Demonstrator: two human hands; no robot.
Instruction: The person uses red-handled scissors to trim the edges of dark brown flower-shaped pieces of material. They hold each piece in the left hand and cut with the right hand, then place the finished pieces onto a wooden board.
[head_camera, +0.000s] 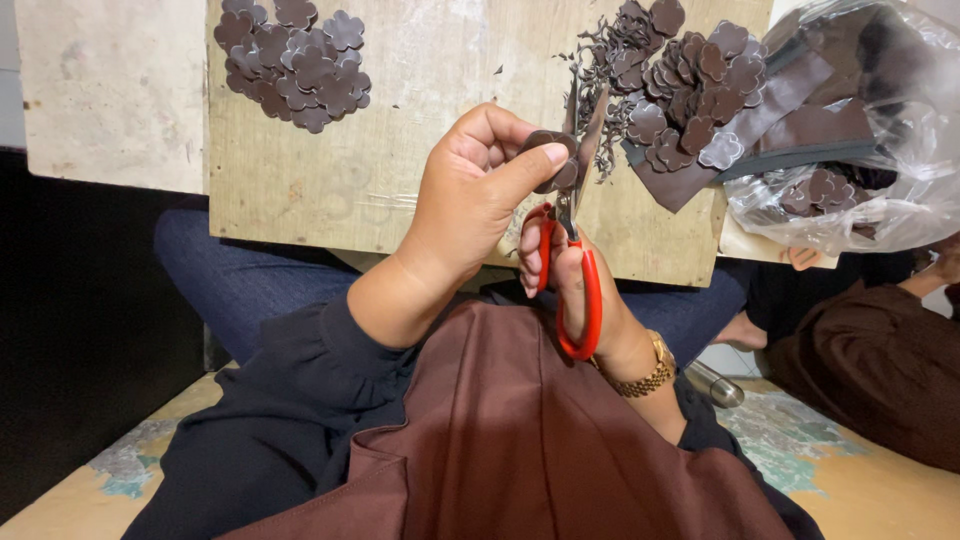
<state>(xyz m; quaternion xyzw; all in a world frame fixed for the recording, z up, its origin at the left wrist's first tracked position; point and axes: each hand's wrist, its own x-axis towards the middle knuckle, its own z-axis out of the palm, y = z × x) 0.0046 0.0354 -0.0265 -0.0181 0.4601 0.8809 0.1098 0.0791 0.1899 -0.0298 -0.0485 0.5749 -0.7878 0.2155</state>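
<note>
My left hand pinches a small brown flower-shaped piece between thumb and fingers. My right hand grips red-handled scissors, whose blades point up and meet the piece. A gold watch sits on my right wrist. Both hands are raised over a wooden board lying across my lap.
A pile of cut brown flower shapes lies at the board's far left. More flower shapes, strips and trimmings lie at its right. A clear plastic bag of brown material sits at the far right. Another person in brown sits at the right.
</note>
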